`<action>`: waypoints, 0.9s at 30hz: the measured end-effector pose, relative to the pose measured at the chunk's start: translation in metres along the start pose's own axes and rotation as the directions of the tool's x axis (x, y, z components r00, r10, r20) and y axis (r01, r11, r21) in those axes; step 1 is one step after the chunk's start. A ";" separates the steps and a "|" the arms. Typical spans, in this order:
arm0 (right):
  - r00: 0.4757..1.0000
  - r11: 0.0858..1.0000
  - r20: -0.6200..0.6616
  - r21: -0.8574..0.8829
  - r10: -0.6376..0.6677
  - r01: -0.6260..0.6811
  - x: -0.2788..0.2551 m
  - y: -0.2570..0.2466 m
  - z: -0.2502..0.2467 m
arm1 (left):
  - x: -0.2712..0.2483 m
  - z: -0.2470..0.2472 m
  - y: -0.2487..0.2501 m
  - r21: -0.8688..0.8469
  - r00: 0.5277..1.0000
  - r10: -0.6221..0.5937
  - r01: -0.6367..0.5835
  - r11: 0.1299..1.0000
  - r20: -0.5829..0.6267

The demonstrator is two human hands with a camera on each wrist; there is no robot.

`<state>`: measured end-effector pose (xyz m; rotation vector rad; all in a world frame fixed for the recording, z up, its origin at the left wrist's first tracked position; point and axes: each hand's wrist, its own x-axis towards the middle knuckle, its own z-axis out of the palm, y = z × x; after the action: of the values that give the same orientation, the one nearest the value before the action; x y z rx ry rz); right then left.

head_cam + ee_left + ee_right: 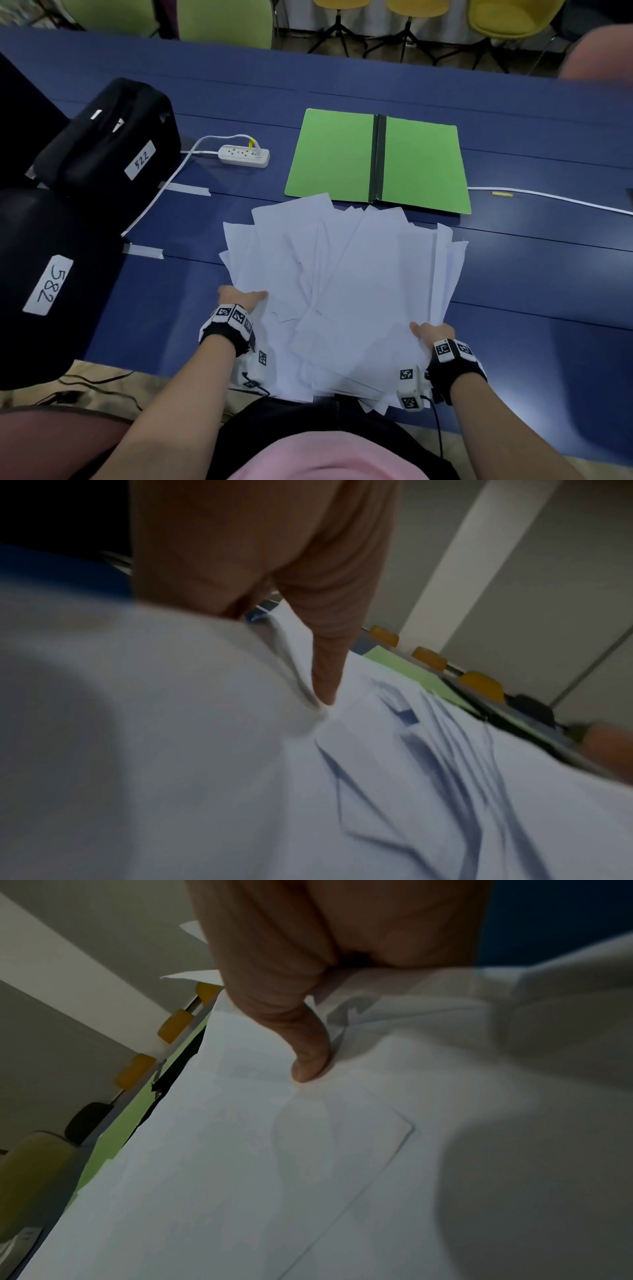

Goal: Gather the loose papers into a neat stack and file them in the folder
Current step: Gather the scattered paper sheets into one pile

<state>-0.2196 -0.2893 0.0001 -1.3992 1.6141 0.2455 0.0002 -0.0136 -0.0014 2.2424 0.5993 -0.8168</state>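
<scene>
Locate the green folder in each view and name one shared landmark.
Head: green folder lies open at upper centre, beyond the papers.
Left wrist: green strip at right-centre.
Right wrist: green strip at the left edge.
Shared landmark: yellow chairs behind it.

Blue worktop point(513, 281) spans the view. Beyond its far edge: green chairs point(222, 20) left, yellow chairs point(507, 17) right, black tripod bases. Pale grey walls point(514, 561). Beige floor point(102, 373).
</scene>
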 end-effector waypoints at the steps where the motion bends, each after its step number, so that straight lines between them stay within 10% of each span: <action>1: 1.000 1.000 -0.004 -0.003 -0.005 0.005 -0.001 0.000 0.000 | 0.000 -0.003 0.002 -0.073 0.999 -0.014 0.016 0.997 0.038; 7: 1.000 1.000 -0.019 -0.006 0.000 0.000 -0.009 -0.002 0.001 | -0.001 -0.019 0.017 -0.142 0.986 0.056 -0.033 0.989 0.160; 12: 0.999 0.999 -0.047 -0.053 0.011 -0.013 -0.015 -0.006 0.003 | -0.021 -0.034 0.039 0.003 0.925 0.349 -0.352 0.936 -0.148; 19: 0.999 0.999 -0.030 -0.026 0.029 -0.030 -0.017 -0.006 0.004 | -0.063 -0.077 0.067 0.319 0.646 0.616 -0.528 0.787 -0.450; 24: 0.998 0.998 -0.018 0.001 0.066 -0.066 -0.013 -0.006 0.003 | -0.089 -0.094 0.084 0.207 0.407 0.701 -0.760 0.615 -0.586; 27: 0.997 0.997 -0.019 0.011 0.081 -0.081 -0.012 -0.005 0.004 | -0.102 -0.099 0.097 0.006 0.373 0.610 -0.850 0.527 -0.699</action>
<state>-0.2145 -0.2809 0.0093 -1.3333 1.6881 0.2713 0.0254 -0.0260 0.1682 2.0429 -0.0841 0.5436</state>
